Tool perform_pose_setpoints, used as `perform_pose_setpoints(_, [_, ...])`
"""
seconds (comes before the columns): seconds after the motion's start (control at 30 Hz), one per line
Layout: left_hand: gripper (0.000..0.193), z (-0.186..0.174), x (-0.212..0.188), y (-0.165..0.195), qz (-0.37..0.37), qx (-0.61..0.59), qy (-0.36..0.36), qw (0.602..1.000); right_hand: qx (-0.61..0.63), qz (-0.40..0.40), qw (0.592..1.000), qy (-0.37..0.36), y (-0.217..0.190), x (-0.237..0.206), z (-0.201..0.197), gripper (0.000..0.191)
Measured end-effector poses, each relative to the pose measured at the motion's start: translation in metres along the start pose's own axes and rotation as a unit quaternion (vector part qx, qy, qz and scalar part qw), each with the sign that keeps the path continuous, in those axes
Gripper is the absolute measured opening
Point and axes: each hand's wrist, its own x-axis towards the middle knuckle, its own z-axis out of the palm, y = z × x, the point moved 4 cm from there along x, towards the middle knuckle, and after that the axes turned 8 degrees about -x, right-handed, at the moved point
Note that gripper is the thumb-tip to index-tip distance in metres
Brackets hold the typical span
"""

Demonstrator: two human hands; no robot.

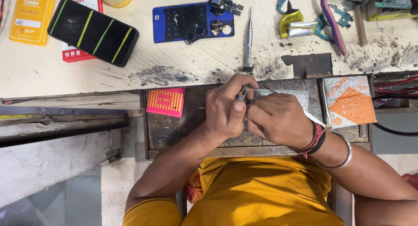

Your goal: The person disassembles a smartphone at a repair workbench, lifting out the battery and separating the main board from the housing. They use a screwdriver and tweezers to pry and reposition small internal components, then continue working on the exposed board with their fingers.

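Two hands meet over the open drawer [174, 130] at the bench edge. The left hand [224, 108] pinches a small metal part [242, 94], mostly hidden by fingers. The right hand [278, 119] is curled shut; tweezers [273, 90] poke out behind its knuckles.

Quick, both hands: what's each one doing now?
Left hand: closed on a small metal part.
Right hand: closed, holding tweezers.
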Motion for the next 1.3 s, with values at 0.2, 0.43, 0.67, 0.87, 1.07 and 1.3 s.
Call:
perform_pose_setpoints(0.2, [0.077, 0.0, 0.002, 0.004, -0.042, -0.082, -0.012, 0.996, 0.044, -0.024, 0.999, 0.02, 0.002, -0.004, 0.0, 0.02])
perform_pose_setpoints(0.43, [0.078, 0.001, 0.003, 0.003, -0.053, -0.118, -0.022, 0.991, 0.083, -0.064, 0.994, 0.012, 0.0, -0.001, -0.005, 0.018])
perform_pose_setpoints(0.67, [0.083, 0.008, 0.004, -0.01, -0.103, -0.216, -0.033, 0.97, 0.098, -0.096, 0.991, -0.004, 0.002, -0.008, -0.003, 0.015])
perform_pose_setpoints(0.87, [0.077, -0.007, 0.004, -0.022, -0.158, -0.403, -0.058, 0.9, 0.171, -0.178, 0.967, -0.063, -0.011, -0.021, 0.015, 0.011])
perform_pose_setpoints(1.07, [0.076, -0.004, 0.0, -0.024, -0.185, -0.483, -0.063, 0.854, 0.184, -0.095, 0.978, 0.015, 0.014, -0.022, 0.002, 0.035])
perform_pose_setpoints(1.3, [0.075, -0.004, -0.003, -0.025, -0.177, -0.499, -0.059, 0.847, 0.169, -0.016, 0.983, 0.075, 0.027, -0.019, -0.009, 0.029])
